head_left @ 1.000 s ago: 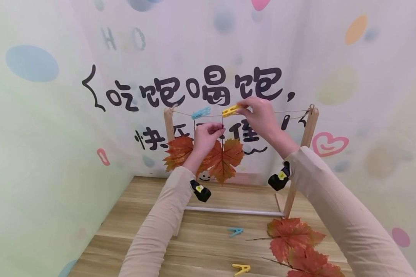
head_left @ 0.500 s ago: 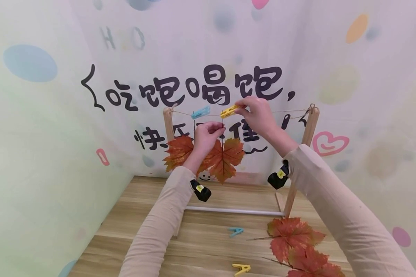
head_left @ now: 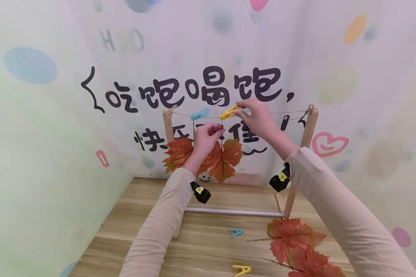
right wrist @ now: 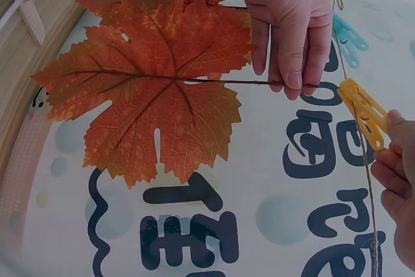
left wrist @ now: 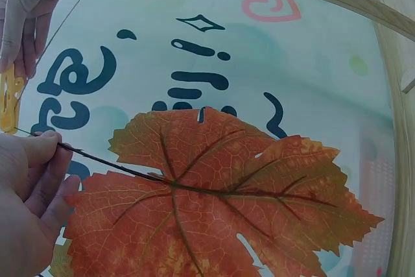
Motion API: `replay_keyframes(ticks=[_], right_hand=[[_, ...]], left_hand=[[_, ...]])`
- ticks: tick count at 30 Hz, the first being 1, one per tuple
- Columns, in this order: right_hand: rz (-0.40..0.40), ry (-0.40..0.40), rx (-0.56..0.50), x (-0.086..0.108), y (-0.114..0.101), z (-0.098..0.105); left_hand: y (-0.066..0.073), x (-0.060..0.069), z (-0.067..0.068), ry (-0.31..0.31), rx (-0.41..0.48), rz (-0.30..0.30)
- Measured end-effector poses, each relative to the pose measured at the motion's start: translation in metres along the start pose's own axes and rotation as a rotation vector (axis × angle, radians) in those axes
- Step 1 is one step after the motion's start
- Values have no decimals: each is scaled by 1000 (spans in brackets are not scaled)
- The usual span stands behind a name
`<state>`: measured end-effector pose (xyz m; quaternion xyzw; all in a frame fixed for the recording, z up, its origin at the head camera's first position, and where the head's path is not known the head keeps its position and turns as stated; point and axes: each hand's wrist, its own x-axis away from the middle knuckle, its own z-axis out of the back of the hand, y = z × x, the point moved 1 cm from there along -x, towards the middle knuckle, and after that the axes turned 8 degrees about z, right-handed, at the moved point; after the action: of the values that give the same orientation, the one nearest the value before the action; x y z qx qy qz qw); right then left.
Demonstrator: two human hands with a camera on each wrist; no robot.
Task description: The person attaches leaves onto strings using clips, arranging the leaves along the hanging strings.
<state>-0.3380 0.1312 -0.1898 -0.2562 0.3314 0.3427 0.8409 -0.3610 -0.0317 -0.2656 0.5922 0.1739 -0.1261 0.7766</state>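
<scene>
- Left hand (head_left: 208,135) pinches the stem (left wrist: 117,166) just below the yellow peg (head_left: 228,112); the leaf (head_left: 226,157) hangs below these fingers.
- Right hand (head_left: 260,117) pinches the peg's tail between thumb and fingers, its nose at the string (right wrist: 369,189).
- The peg tilts more steeply than a second ago; the left pinch looks unchanged.

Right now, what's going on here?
A person's left grip pinches the stem of an orange-red leaf; their right grip holds a yellow clothespin at the string, by the stem's upper end. Beside it, another leaf hangs from a blue clothespin. On the table lie red leaves, a loose blue clip and a loose yellow clip.
</scene>
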Motion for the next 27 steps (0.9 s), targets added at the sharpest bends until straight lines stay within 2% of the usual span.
replay_keyframes(ticks=[8, 18, 24, 27], right_hand=[[62, 55, 9, 8, 0, 5], [73, 48, 17, 21, 1, 19], [104, 67, 52, 34, 8, 25], [86, 41, 54, 42, 9, 28]], left_hand=[[1, 4, 0, -13, 2, 1], [-1, 7, 3, -35, 9, -2], [-3, 9, 8, -12, -57, -38], [-3, 11, 12, 2, -42, -51]])
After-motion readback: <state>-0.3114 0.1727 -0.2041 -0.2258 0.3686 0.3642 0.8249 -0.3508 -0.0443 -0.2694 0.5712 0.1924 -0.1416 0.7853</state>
